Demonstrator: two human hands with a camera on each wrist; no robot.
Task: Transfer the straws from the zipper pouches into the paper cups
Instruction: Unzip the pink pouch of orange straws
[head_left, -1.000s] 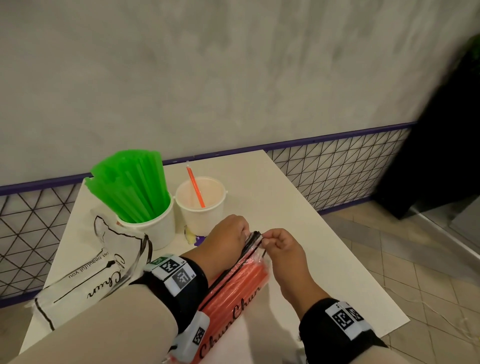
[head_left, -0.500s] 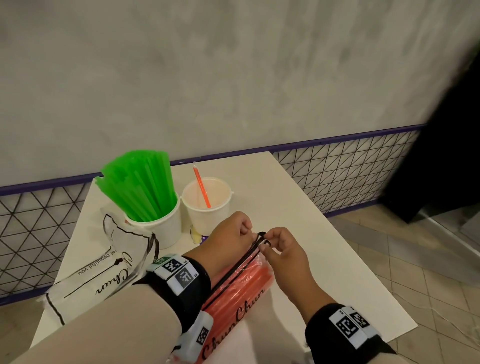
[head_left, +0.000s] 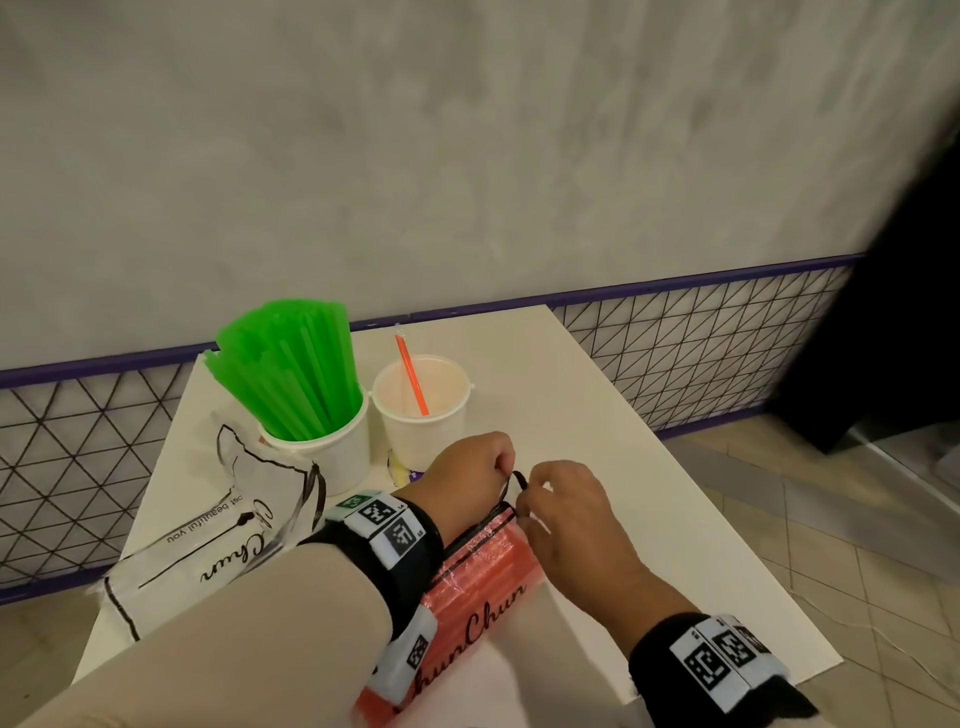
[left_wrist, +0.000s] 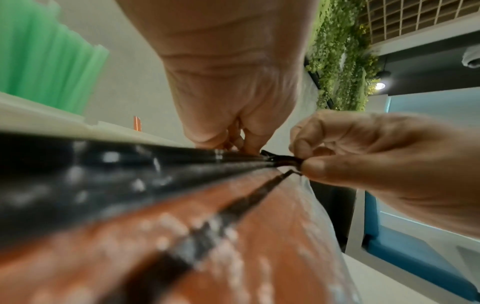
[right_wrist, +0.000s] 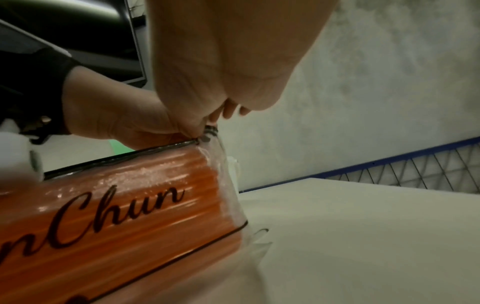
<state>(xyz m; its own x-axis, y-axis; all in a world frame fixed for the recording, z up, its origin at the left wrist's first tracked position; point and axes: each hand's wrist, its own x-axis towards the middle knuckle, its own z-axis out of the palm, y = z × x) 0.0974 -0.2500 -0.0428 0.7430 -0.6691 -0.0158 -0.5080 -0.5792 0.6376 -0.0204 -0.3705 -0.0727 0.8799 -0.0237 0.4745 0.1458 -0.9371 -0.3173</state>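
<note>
A clear zipper pouch (head_left: 478, 587) full of orange straws stands on its long edge on the white table (head_left: 597, 426), black zipper on top. My left hand (head_left: 470, 470) pinches the pouch's far top corner (left_wrist: 233, 148). My right hand (head_left: 563, 512) pinches the black zipper pull (left_wrist: 288, 161) at that same end (right_wrist: 209, 133). Behind them stand two white paper cups: the left cup (head_left: 332, 457) is packed with green straws (head_left: 291, 364), the right cup (head_left: 423, 410) holds one orange straw (head_left: 411, 374).
An empty clear pouch (head_left: 208, 545) with black lettering lies flat at the table's left. A small yellow and purple item (head_left: 400, 470) lies between the cups and my hands. The grey wall stands behind the table; tiled floor drops off to the right.
Both hands stay at the pouch's far end. The zipper strip between them has lifted into a small loop, and the hands have drawn slightly apart.
</note>
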